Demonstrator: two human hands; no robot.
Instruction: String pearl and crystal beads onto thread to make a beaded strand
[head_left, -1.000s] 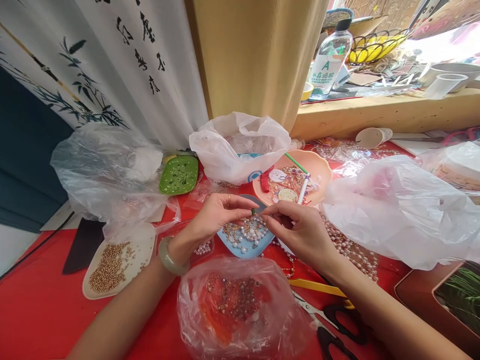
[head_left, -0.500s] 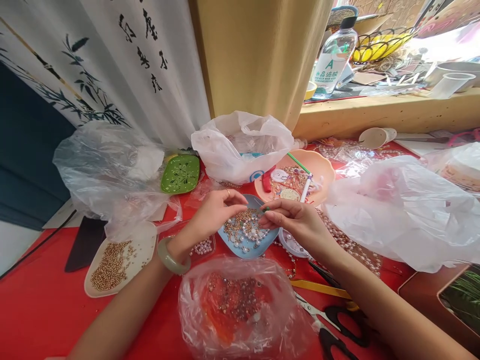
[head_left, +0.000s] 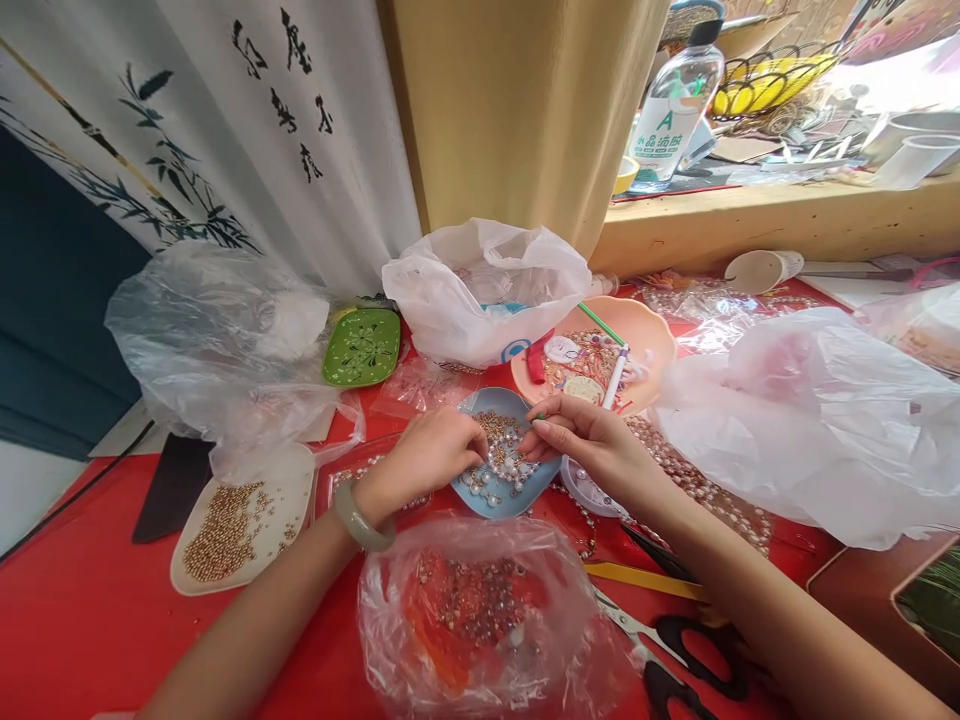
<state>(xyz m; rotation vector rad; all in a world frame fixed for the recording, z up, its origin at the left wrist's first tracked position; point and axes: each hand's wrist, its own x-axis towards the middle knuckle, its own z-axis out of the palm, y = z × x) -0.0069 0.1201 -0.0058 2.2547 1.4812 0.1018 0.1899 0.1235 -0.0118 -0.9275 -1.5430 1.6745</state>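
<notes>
A blue dish (head_left: 480, 497) full of pearl and gold beads sits on the red table in the middle. My left hand (head_left: 424, 455), with a pale green bangle (head_left: 358, 517) at the wrist, reaches down into the dish with its fingertips pinched among the beads. My right hand (head_left: 592, 440) hovers at the dish's right rim, fingers pinched on a thin green-tipped piece. What the left fingertips hold is too small to make out.
A cream tray of gold beads (head_left: 232, 520) lies left. A clear bag of beads (head_left: 480, 610) is in front. A peach dish (head_left: 600, 355) with trinkets, a green dish (head_left: 361, 347), plastic bags (head_left: 810, 420) and scissors (head_left: 675, 650) crowd around.
My hands have come apart. The left hand dropped from meeting the right above the dish down into the beads. The right hand stayed by the dish's rim.
</notes>
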